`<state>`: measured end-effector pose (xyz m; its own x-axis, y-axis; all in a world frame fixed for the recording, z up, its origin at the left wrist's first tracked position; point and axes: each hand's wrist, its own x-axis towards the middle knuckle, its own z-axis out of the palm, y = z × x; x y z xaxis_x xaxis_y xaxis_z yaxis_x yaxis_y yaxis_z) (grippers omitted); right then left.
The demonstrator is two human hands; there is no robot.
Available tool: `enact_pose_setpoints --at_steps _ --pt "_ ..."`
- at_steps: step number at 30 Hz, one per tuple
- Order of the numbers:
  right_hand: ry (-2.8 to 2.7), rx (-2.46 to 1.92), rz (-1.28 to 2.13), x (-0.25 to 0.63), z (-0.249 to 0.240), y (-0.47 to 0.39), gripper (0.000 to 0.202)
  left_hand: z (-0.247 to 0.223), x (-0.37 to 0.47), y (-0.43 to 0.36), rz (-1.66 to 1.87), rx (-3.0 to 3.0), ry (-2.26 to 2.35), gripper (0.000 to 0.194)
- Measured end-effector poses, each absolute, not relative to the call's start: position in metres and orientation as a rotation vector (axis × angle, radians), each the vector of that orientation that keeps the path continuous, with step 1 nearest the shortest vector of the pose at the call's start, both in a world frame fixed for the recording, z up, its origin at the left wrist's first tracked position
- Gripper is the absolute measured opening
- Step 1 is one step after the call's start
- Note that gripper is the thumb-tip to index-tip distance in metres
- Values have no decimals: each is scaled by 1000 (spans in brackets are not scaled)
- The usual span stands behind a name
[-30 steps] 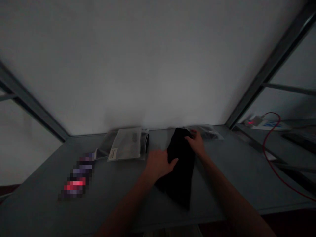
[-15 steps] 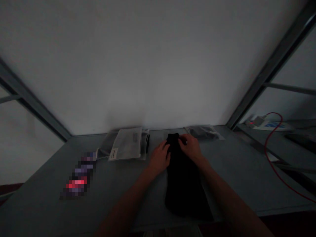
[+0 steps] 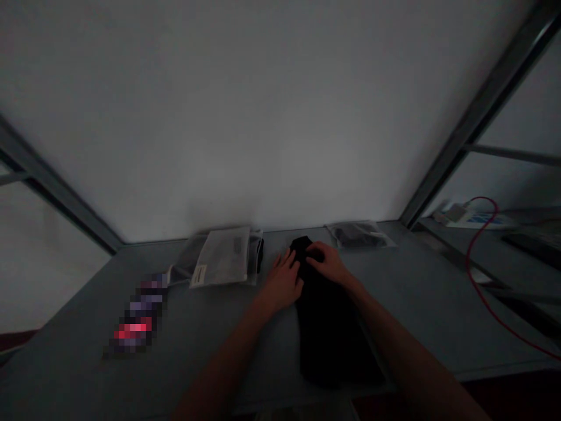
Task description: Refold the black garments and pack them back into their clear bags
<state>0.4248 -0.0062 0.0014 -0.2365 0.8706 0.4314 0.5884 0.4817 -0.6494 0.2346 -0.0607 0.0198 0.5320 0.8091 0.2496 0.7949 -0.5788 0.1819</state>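
Note:
A long black cloth item (image 3: 331, 327) lies on the grey table (image 3: 210, 345), narrow at its far end and wider toward the front edge. My left hand (image 3: 284, 280) rests along its left edge near the far end, fingers spread. On the right side of the far end, my right hand (image 3: 326, 262) touches the cloth with bent fingers, thumb and forefinger toward each other. Dim light and the black fabric hide whether any cloth is between those fingertips.
Left of the hands lie clear plastic packages (image 3: 223, 257). Another clear bag (image 3: 359, 235) with dark contents sits by the wall. A pixelated object (image 3: 140, 316) is at the left. A red cable (image 3: 471, 251) hangs at the right beside a shelf.
The far end of the black cloth has shifted slightly left. My right hand has moved left and a little nearer, and the fingers of my left hand are more spread.

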Motion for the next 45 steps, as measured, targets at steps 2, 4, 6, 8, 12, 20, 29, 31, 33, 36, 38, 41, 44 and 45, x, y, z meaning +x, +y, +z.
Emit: enact_pose_setpoints --at_steps 2,4,6,8,12,20,29,31,33,36,38,41,44,45 --pt "-1957 -1154 525 422 3 -9 20 23 232 -61 474 2695 1421 37" --pt "-1963 -1107 589 419 4 -11 22 26 230 -61 487 2683 1420 35" --pt "-1962 -1094 600 416 5 -13 22 27 229 -61 520 2685 1414 31" --pt "-1970 -1102 543 414 5 -14 21 27 230 -60 534 2681 1405 29" --pt "-2093 -1095 353 414 4 -15 29 23 233 -57 509 2628 1413 38" --pt "-2313 -1253 365 416 -8 -8 57 15 235 -48 594 2562 1474 37" --pt "-2240 -1248 374 417 -15 -6 67 10 230 -48 598 2574 1430 45" --pt "-2203 -1243 361 418 -18 -5 73 9 230 -47 578 2557 1415 48" --pt "-2201 -1245 341 419 -20 -3 72 8 230 -46 564 2545 1408 51" --pt "-2235 -1260 312 419 -23 0 61 6 230 -45 556 2548 1411 52" --pt "-2245 -1268 300 420 -23 1 58 5 230 -44 556 2559 1407 51" --pt "-2247 -1259 297 420 -23 1 57 4 229 -44 578 2573 1389 51" --pt "-2237 -1262 311 421 -22 1 57 5 229 -45 597 2573 1383 51" --pt "-2234 -1267 319 421 -22 2 57 5 229 -45 596 2570 1388 52"
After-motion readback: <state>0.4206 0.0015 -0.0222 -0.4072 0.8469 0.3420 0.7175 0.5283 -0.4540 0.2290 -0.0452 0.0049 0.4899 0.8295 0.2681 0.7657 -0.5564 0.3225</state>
